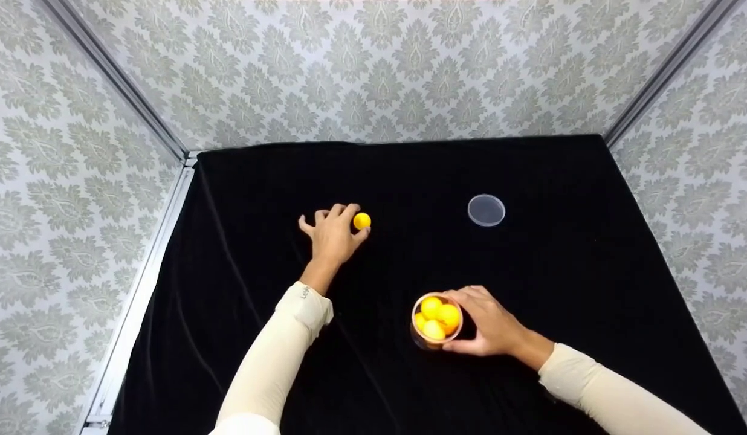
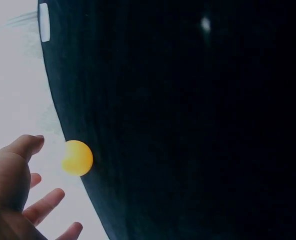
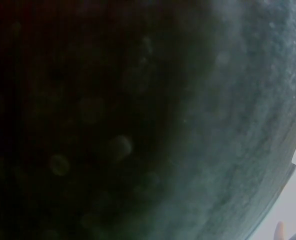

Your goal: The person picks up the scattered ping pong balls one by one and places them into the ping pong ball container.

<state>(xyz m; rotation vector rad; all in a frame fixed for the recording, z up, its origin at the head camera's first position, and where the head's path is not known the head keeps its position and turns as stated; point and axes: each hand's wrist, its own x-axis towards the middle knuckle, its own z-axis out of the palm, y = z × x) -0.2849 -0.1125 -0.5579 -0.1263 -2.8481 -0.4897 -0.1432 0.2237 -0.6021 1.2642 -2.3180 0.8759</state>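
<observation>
Here the left hand (image 1: 331,235) lies stretched out on the black cloth of the table (image 1: 561,272), its fingers (image 1: 336,210) spread wide and relaxed, with a single yellow ball (image 1: 362,221) just at the tips of the index finger and thumb; from the head view the ball seems to touch them, while the left wrist view shows the ball (image 2: 77,158) a little apart from the thumb (image 2: 28,145), so I cannot tell whether there is real contact, and nothing is gripped. Nearer the person, the right hand (image 1: 491,326) wraps its curled fingers and thumb round the side of a small clear cup (image 1: 436,323), which stands upright on the cloth and holds several more yellow balls (image 1: 437,317) piled to the rim. A round transparent lid (image 1: 486,210) lies flat on the cloth well apart from both hands, farther back and to the right. Both arms wear cream sleeves (image 1: 271,362). Patterned grey wallpaper (image 1: 373,66) lines the walls behind and beside the table. The right wrist view is dark and blurred, showing only cloth.
</observation>
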